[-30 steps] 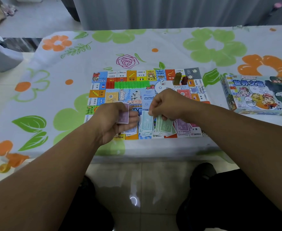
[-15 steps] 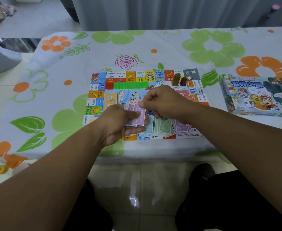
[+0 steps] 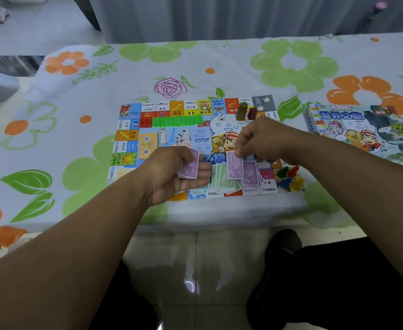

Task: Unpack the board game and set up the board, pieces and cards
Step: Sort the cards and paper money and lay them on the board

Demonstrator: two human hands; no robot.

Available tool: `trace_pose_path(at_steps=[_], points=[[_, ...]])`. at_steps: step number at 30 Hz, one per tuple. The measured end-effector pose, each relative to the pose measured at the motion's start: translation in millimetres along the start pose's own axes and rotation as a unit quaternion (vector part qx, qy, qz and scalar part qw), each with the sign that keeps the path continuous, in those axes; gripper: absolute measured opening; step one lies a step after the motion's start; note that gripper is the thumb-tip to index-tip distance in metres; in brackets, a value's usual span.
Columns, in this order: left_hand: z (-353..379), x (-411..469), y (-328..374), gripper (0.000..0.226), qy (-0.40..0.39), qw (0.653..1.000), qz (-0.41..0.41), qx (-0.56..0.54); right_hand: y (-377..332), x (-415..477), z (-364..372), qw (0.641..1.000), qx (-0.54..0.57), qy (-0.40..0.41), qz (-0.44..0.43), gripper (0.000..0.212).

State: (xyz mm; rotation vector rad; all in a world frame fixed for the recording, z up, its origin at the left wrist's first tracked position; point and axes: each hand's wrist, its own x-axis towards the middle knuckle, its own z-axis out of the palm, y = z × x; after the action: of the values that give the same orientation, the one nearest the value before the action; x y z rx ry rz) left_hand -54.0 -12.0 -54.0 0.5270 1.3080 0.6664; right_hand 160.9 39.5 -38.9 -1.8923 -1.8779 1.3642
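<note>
A soft cloth printed with green and orange flowers covers the bench [image 3: 219,60]. The flat, glossy board [image 3: 176,108] lies unfolded near its front edge, a rectangle ringed with bright printed squares. Well to the right rests the cardboard box [image 3: 362,129], picture side up; what it holds cannot be seen.

The left hand [image 3: 169,172] has its fingers curled round a small stack of purple paper notes [image 3: 191,166], just above the board. The right hand [image 3: 264,139] pinches a single purple note [image 3: 235,165] between thumb and fingertips, hanging upright over the loose piles on the board: a green pile [image 3: 224,179] and, touching it, a purple pile [image 3: 252,176].

A straight row of green plastic houses [image 3: 176,121] stands near the far edge. Rounded plastic pawns [image 3: 288,177], green, red, blue and yellow, cluster at the near right corner. A small white die [image 3: 221,116] sits beside the houses.
</note>
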Motion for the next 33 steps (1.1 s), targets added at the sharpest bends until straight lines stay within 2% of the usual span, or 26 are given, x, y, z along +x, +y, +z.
trace_pose_path(at_steps=[9, 15, 19, 24, 27, 31, 33], points=[[17, 4, -1, 0.029, -0.018, 1.000, -0.010, 0.005, 15, -7, -10, 0.999, -0.023, 0.002, 0.027, 0.012], [25, 8, -3, 0.027, -0.025, 1.000, -0.010, 0.016, 20, -7, -11, 0.998, -0.042, 0.013, 0.042, 0.004], [29, 11, -3, 0.026, -0.035, 0.999, -0.010, 0.023, 19, -4, -11, 0.998, -0.051, 0.029, 0.031, 0.011], [38, 14, -4, 0.023, -0.046, 0.999, -0.001, 0.027, 14, -6, -9, 0.999, -0.043, 0.014, 0.009, 0.008], [42, 16, -4, 0.022, -0.047, 0.998, 0.005, 0.032, 11, -9, -8, 1.000, -0.013, 0.016, 0.001, 0.006], [47, 19, -5, 0.026, -0.031, 0.999, 0.010, 0.026, 8, -10, -5, 0.995, 0.099, 0.019, -0.011, 0.015], [50, 20, -5, 0.024, -0.034, 0.999, 0.011, 0.029, 7, -11, -2, 0.996, 0.084, 0.013, -0.030, 0.016]])
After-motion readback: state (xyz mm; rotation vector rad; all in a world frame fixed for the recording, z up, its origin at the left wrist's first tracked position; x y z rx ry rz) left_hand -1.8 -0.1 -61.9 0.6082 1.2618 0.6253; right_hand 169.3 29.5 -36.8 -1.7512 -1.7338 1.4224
